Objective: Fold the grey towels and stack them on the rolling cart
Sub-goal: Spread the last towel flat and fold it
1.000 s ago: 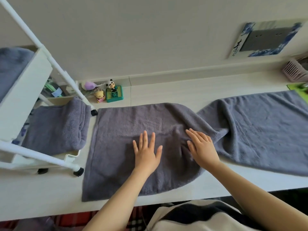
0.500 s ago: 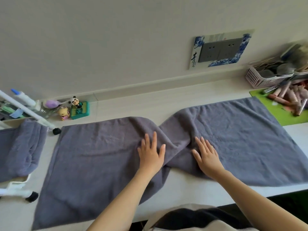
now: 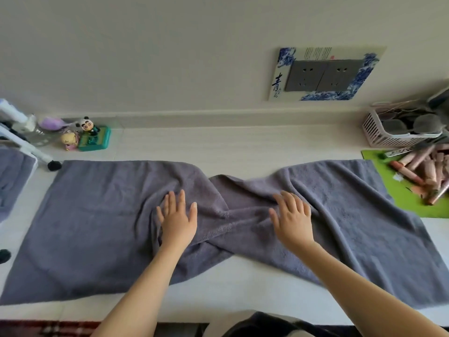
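A long grey towel [image 3: 92, 224] lies spread across the white desk [image 3: 243, 147], bunched and twisted in the middle. My left hand [image 3: 178, 220] presses flat on the towel just left of the twist, fingers straight. My right hand [image 3: 292, 220] rests flat on it just right of the twist, fingers spread. At the far left edge stands the white rolling cart [image 3: 26, 147] with a folded grey towel [image 3: 12, 176] on its shelf, mostly cut off by the frame.
Small toy figures on a green box [image 3: 93, 139] sit at the back left. A pink basket [image 3: 393, 132] of brushes and a green mat [image 3: 408, 190] with pink tubes lie at the right. A wall socket plate [image 3: 323, 74] is above.
The view has swung right, so the cart has slid out to the left edge. My hands have moved apart along the towel, the right one sliding right past the twisted middle.
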### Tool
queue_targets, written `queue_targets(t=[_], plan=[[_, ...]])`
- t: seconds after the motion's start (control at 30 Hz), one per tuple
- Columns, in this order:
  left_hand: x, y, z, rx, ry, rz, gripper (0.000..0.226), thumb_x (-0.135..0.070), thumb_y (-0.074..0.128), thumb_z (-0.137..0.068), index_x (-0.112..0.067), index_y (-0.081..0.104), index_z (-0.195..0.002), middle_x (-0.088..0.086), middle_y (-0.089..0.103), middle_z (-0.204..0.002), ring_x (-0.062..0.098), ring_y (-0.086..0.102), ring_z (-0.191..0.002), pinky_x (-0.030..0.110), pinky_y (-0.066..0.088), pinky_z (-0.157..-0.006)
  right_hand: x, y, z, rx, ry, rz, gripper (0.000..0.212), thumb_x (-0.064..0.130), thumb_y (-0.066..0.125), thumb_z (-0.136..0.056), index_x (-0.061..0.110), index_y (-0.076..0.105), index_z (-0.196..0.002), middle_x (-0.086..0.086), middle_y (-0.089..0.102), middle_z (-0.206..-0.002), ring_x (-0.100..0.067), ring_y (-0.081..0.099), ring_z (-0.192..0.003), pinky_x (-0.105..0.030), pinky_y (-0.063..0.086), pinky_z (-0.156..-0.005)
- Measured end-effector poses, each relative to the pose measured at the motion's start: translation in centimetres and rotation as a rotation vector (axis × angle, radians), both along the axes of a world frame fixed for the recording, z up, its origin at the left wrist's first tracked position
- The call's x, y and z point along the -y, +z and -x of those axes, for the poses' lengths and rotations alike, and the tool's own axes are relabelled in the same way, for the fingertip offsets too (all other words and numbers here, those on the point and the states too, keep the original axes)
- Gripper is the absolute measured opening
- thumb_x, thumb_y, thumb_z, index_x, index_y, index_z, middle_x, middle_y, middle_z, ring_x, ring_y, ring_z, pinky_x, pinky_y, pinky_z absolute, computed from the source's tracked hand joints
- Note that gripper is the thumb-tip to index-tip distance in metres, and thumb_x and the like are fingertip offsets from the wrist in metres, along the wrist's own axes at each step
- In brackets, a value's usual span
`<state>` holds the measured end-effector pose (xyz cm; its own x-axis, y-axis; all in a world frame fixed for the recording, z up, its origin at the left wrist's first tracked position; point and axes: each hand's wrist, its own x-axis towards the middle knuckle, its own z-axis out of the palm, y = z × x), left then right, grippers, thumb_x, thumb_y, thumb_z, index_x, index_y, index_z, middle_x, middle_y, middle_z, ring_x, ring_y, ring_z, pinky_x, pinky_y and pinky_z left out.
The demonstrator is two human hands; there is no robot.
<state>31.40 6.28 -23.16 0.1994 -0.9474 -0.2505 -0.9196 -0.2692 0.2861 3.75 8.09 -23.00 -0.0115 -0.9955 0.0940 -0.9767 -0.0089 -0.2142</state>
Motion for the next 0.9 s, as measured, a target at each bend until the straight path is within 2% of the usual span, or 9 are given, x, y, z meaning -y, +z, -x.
queue_targets(t=[0.13, 0.23, 0.3, 0.4, 0.53, 0.67, 0.77, 0.83, 0.9], plan=[[1.6, 0.2, 0.6, 0.018, -0.053, 0.027, 0.06, -0.045, 0.02, -0.1, -0.021, 0.004, -0.152, 0.007, -0.009, -0.159, 0.019, -0.011, -0.146, 0.043, -0.013, -0.115, 4.3, 0.4, -2.7, 0.073, 0.193, -0.126, 0.052, 0.042, 0.026, -0.094, 0.018, 0.048, -0.135, -0.009, 0.043, -0.145, -0.031, 0.037, -0.134, -0.037, 0.014, -0.109], [2.6, 0.1, 0.5, 0.034, -0.041, -0.025, 0.061, -0.047, 0.018, -0.1, -0.021, -0.002, -0.152, 0.008, -0.012, -0.159, 0.022, -0.013, -0.146, 0.047, -0.012, -0.115, 6.4, -0.2, -3.5, 0.053, 0.357, -0.253, 0.07, 0.06, -0.002, -0.089, 0.03, 0.022, -0.148, 0.003, 0.013, -0.157, -0.021, 0.009, -0.146, -0.031, 0.0, -0.115], [3.2, -0.3, 0.3, 0.05, -0.025, -0.068, 0.063, -0.049, 0.016, -0.099, -0.022, -0.006, -0.151, 0.009, -0.014, -0.158, 0.023, -0.013, -0.146, 0.05, -0.011, -0.115, 7.2, -1.3, -3.1, -0.025, 0.457, -0.292, 0.074, 0.063, -0.014, -0.085, 0.035, 0.015, -0.148, 0.005, 0.011, -0.157, -0.019, 0.009, -0.146, -0.031, -0.003, -0.114], [4.2, -1.0, -0.1, 0.069, 0.004, -0.14, 0.065, -0.053, 0.014, -0.097, -0.025, -0.012, -0.15, 0.008, -0.018, -0.158, 0.024, -0.016, -0.145, 0.055, -0.008, -0.114, 8.7, -2.2, -1.9, -0.058, 0.347, -0.298, 0.059, 0.056, 0.001, -0.093, 0.041, 0.023, -0.145, 0.003, 0.02, -0.156, -0.023, 0.018, -0.144, -0.037, 0.006, -0.115], [4.6, -1.7, -0.5, 0.094, 0.01, -0.153, 0.066, -0.055, 0.012, -0.096, -0.025, -0.013, -0.149, 0.008, -0.021, -0.157, 0.024, -0.02, -0.144, 0.057, -0.01, -0.114, 11.1, -1.9, 0.4, 0.116, 0.02, -0.465, 0.048, 0.038, 0.023, -0.101, 0.038, 0.015, -0.148, -0.001, -0.001, -0.159, -0.024, -0.006, -0.146, -0.037, -0.001, -0.117], [5.4, -1.7, 0.1, 0.084, -0.012, -0.059, 0.079, -0.063, -0.006, -0.082, -0.025, -0.006, -0.151, 0.009, -0.016, -0.158, 0.025, -0.016, -0.145, 0.053, -0.013, -0.112, 11.9, -0.9, -0.4, 0.037, -0.049, -0.259, 0.047, 0.03, 0.026, -0.101, 0.025, 0.026, -0.147, -0.008, 0.014, -0.157, -0.028, 0.011, -0.144, -0.042, 0.005, -0.116], [6.4, -2.1, 0.3, 0.114, -0.033, -0.085, 0.085, -0.063, -0.015, -0.072, -0.027, -0.012, -0.149, 0.009, -0.018, -0.157, 0.027, -0.017, -0.144, 0.055, -0.012, -0.113, 11.4, -0.5, -2.4, 0.042, 0.217, -0.07, 0.045, 0.029, 0.036, -0.093, 0.021, 0.048, -0.136, -0.008, 0.043, -0.145, -0.031, 0.039, -0.131, -0.045, 0.025, -0.108], [7.1, -2.4, 0.2, 0.178, -0.035, -0.098, 0.079, -0.062, -0.017, -0.073, -0.028, -0.02, -0.144, 0.01, -0.02, -0.157, 0.028, -0.018, -0.144, 0.057, -0.011, -0.112, 10.9, -1.8, -2.7, -0.051, 0.438, -0.151, 0.046, 0.039, 0.028, -0.098, 0.027, 0.043, -0.139, -0.003, 0.042, -0.146, -0.029, 0.039, -0.133, -0.04, 0.019, -0.11], [7.7, -2.7, 0.1, 0.199, -0.038, -0.105, 0.075, -0.062, -0.017, -0.073, -0.029, -0.024, -0.141, 0.009, -0.019, -0.157, 0.029, -0.018, -0.144, 0.058, -0.01, -0.111, 11.1, -2.8, -1.8, -0.122, 0.425, -0.261, 0.054, 0.051, 0.011, -0.098, 0.029, 0.027, -0.146, 0.001, 0.033, -0.151, -0.026, 0.033, -0.138, -0.036, 0.004, -0.115]])
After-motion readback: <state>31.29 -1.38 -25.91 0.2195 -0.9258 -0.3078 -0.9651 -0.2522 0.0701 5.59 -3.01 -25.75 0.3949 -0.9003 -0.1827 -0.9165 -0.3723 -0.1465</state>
